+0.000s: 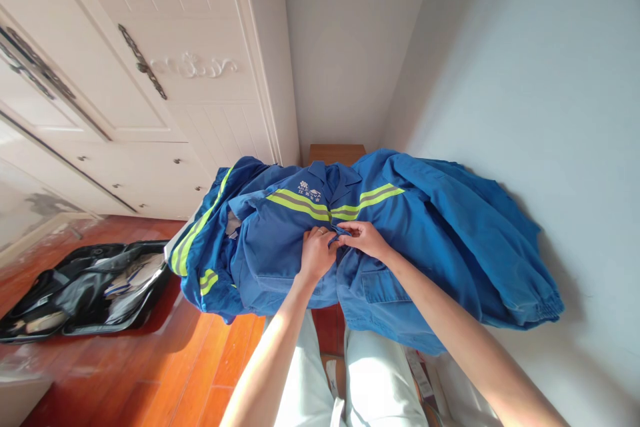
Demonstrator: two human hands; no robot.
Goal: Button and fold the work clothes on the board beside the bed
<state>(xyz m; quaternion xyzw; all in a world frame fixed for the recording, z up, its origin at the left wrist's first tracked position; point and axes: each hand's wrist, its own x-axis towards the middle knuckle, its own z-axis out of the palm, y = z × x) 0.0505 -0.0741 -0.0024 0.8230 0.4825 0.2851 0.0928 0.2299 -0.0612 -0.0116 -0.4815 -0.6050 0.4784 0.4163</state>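
Observation:
A blue work jacket (400, 233) with yellow-green reflective stripes and a white chest logo lies spread on a pale bed surface (550, 113), collar away from me. Both hands meet at the middle of its front. My left hand (316, 255) pinches the left front edge of the jacket, fingers closed. My right hand (364, 237) pinches the right front edge beside it, fingers closed on the cloth. The two hands touch over the front opening. One sleeve hangs off the left side, the other lies bunched at the right.
A white wardrobe (165, 80) with dark metal handles stands at the left. An open black bag (85, 287) with items inside lies on the red-brown wooden floor (190, 360). A small wooden cabinet (336, 153) sits behind the jacket. My pale trousers (370, 380) show below.

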